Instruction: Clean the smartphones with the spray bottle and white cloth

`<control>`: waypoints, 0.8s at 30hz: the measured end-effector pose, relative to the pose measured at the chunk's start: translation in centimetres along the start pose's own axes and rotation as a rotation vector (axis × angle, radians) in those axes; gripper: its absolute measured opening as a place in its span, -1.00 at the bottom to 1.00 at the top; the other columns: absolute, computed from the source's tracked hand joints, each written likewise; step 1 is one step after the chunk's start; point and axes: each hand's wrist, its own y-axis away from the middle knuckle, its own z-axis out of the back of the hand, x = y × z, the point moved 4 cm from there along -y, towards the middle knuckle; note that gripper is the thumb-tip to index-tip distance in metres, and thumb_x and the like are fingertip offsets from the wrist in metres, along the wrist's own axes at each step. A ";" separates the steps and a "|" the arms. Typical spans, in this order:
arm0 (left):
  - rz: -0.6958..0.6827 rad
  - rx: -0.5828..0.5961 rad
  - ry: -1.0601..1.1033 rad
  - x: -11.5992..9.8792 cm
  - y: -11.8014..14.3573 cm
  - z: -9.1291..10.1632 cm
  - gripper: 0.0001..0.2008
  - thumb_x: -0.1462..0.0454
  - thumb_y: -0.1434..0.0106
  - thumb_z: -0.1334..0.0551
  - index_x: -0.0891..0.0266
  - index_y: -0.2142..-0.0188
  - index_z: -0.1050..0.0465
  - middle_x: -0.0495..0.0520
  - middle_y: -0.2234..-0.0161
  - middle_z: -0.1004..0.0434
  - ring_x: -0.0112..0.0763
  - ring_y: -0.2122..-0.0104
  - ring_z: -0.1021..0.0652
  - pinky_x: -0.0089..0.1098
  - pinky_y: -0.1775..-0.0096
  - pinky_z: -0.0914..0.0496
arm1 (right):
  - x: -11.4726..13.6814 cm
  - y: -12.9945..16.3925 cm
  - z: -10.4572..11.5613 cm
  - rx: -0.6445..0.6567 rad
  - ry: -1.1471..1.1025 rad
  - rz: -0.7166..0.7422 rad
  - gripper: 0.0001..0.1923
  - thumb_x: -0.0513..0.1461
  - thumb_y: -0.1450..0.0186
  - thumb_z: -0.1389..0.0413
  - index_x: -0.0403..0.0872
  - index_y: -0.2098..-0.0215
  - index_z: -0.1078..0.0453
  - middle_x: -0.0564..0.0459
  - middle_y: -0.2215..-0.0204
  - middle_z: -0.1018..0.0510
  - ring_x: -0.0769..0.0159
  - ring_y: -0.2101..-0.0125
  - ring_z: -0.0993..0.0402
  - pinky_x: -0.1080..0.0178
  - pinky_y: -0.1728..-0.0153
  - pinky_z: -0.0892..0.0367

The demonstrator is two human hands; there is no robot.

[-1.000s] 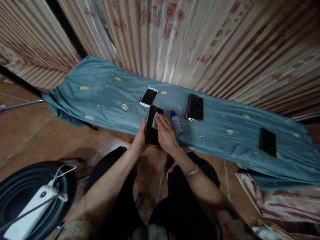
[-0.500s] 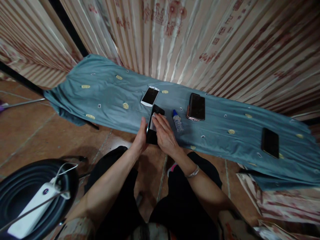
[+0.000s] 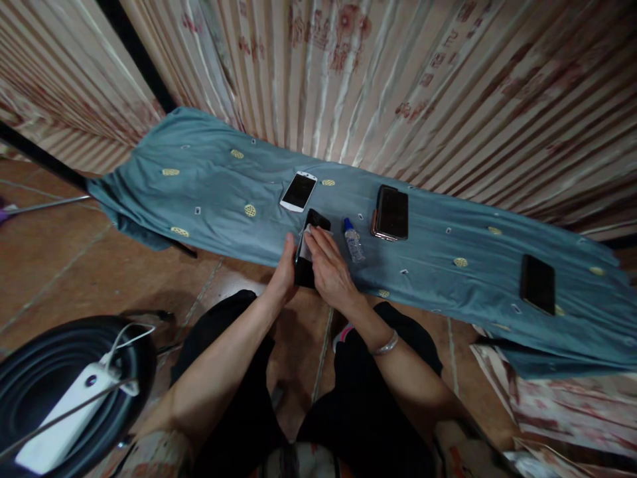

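Observation:
My left hand point(image 3: 284, 271) grips a black smartphone point(image 3: 304, 273) by its left edge, thumb along the side. On the phone's screen my right hand point(image 3: 328, 264) presses a small white wipe point(image 3: 307, 251), its fingers held together over it; part of the wipe is hidden under them. Just beyond the held phone lies a white smartphone point(image 3: 298, 191), screen up. To the right of my right hand rests a clear bottle with a blue cap point(image 3: 355, 243). Farther right are stacked dark phones point(image 3: 392, 214).
A blue-green cloth point(image 3: 223, 192) with yellow prints covers the long narrow surface. Another black phone point(image 3: 538, 284) lies near its right end. Pleated curtains point(image 3: 318, 79) hang behind. On the tiled floor at left sit a coiled black hose point(image 3: 30, 358) and a white power strip point(image 3: 67, 421).
Both hands and the held phone have shifted very slightly to the right. My right hand still presses the wipe on the screen.

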 end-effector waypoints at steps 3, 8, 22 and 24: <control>-0.029 -0.021 0.004 -0.4 -0.2 0.4 -0.42 0.03 -0.47 0.15 0.32 -0.17 -0.43 0.22 0.05 -0.65 -0.16 -0.07 -0.57 -0.18 -0.17 -0.38 | 0.8 0.2 -0.5 0.015 -0.023 0.017 -0.40 -0.39 -0.38 0.20 -0.16 -0.38 -0.08 -0.14 -0.34 -0.24 0.18 -0.41 0.03 -0.08 -0.38 -0.11; -0.042 -0.011 0.003 -0.9 -0.5 1.0 -0.38 -0.04 -0.44 0.11 0.33 -0.11 -0.47 0.24 0.10 -0.66 -0.16 -0.01 -0.61 -0.21 -0.10 -0.44 | 2.1 0.3 -1.0 0.009 -0.044 0.032 -0.42 -0.38 -0.41 0.22 -0.15 -0.37 -0.11 -0.15 -0.31 -0.29 0.18 -0.39 -0.02 -0.09 -0.36 -0.16; -0.022 -0.031 -0.015 -1.3 -0.3 0.4 -0.40 -0.03 -0.45 0.14 0.26 -0.11 -0.48 0.17 0.12 -0.67 -0.11 -0.01 -0.61 -0.15 -0.06 -0.49 | 1.9 -0.1 -0.5 0.020 -0.047 0.029 -0.46 -0.37 -0.42 0.23 -0.21 -0.34 -0.17 -0.19 -0.30 -0.31 0.16 -0.40 0.00 -0.11 -0.37 -0.13; -0.027 -0.025 -0.005 -1.5 -0.4 0.5 -0.39 -0.04 -0.44 0.15 0.28 -0.10 -0.48 0.19 0.12 -0.67 -0.09 0.00 -0.61 -0.16 -0.04 -0.50 | 2.4 0.0 -0.6 0.023 -0.058 0.047 -0.46 -0.37 -0.43 0.23 -0.22 -0.34 -0.17 -0.20 -0.29 -0.32 0.17 -0.40 0.00 -0.09 -0.36 -0.14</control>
